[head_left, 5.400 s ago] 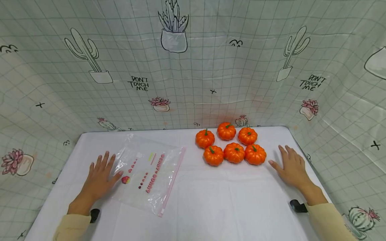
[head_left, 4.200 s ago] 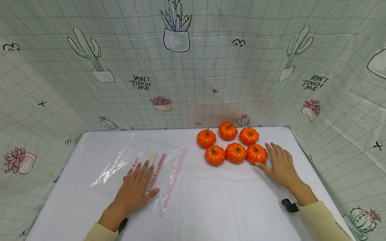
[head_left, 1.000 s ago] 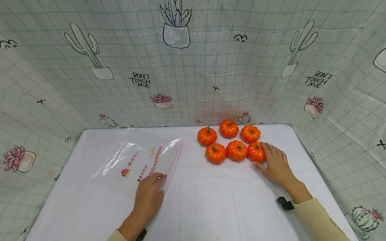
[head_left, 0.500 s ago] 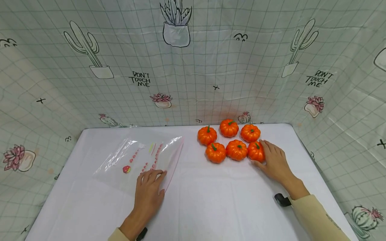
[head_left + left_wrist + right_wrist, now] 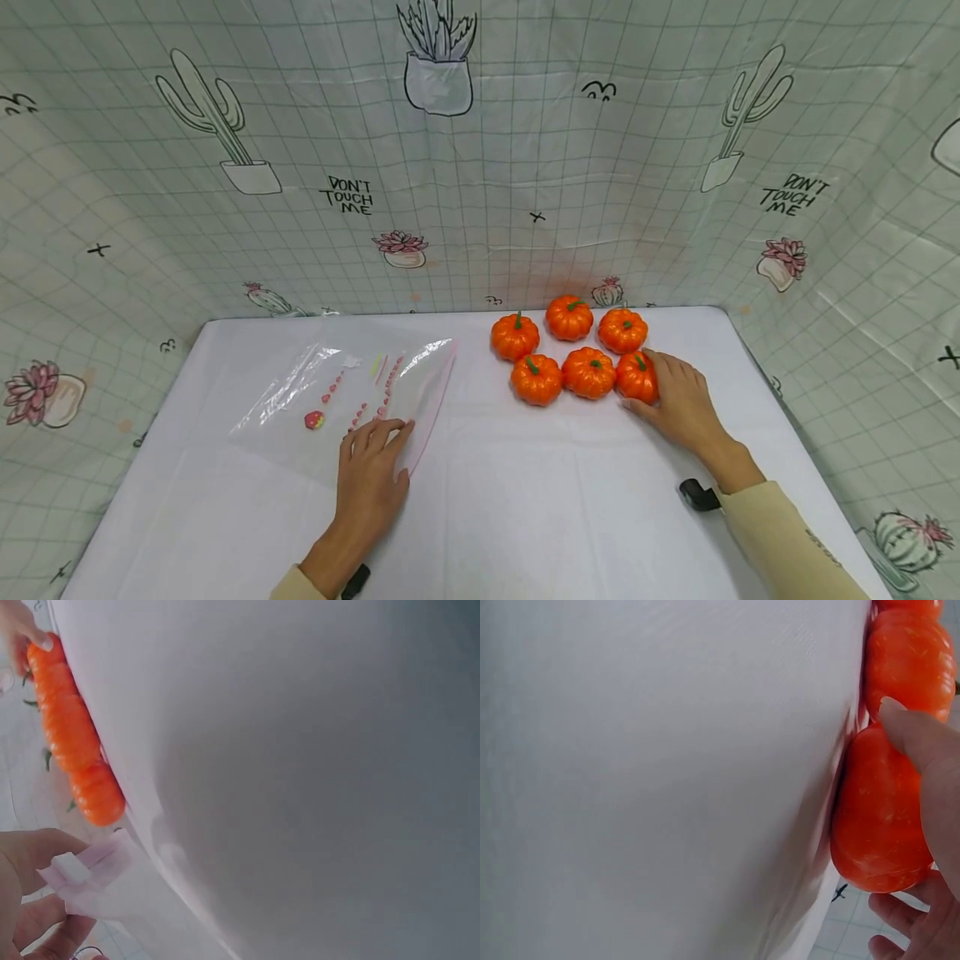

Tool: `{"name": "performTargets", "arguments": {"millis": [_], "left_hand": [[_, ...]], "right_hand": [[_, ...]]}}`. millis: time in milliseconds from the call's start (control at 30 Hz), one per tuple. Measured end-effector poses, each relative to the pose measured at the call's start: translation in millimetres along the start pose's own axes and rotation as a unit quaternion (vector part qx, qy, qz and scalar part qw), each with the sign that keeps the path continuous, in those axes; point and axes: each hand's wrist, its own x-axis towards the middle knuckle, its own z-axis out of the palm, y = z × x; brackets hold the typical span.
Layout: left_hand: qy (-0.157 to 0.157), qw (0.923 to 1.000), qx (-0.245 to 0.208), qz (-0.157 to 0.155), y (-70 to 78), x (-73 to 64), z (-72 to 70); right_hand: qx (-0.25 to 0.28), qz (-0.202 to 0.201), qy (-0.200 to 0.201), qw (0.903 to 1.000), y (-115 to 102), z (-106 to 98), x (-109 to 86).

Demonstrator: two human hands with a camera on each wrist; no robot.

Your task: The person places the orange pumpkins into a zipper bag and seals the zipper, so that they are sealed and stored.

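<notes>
My left hand is at the near right corner of a clear zip bag lying flat on the table. In the left wrist view, the thumb and fingers pinch the bag's pink-edged corner beside its white slider. Small red and pink prints mark the bag; the hand covers some of them. My right hand grips the nearest right orange toy pumpkin. In the right wrist view, the thumb lies along one side of that pumpkin and the fingers curl at its other side.
Several more orange pumpkins with green stems, among them a front left one and a back one, stand close together at the table's back right. White cloth covers the table. A cactus-print curtain encloses its back and sides.
Over the earlier frames, my left hand moves from the bag's left side across to its zip corner and takes hold. My right hand moves left onto the pumpkin. The last half second shows little change.
</notes>
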Motion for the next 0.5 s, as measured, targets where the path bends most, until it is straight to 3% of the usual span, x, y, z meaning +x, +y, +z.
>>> {"name": "performTargets", "arguments": {"millis": [333, 433, 500], "left_hand": [[0.019, 0.9993, -0.03, -0.013, 0.2, 1.9, -0.4], [0.002, 0.9993, -0.028, -0.023, 0.1, 1.5, -2.6], [-0.027, 0.9986, -0.028, -0.036, 0.3, 0.4, -4.6]], "right_hand": [[-0.007, 0.0, -0.001, 1.0, -0.1, -1.4, -1.5], [-0.009, 0.002, -0.003, 1.0, -0.7, -1.5, -1.7], [-0.01, 0.004, -0.004, 0.9999, -0.8, -1.2, -1.5]]}}
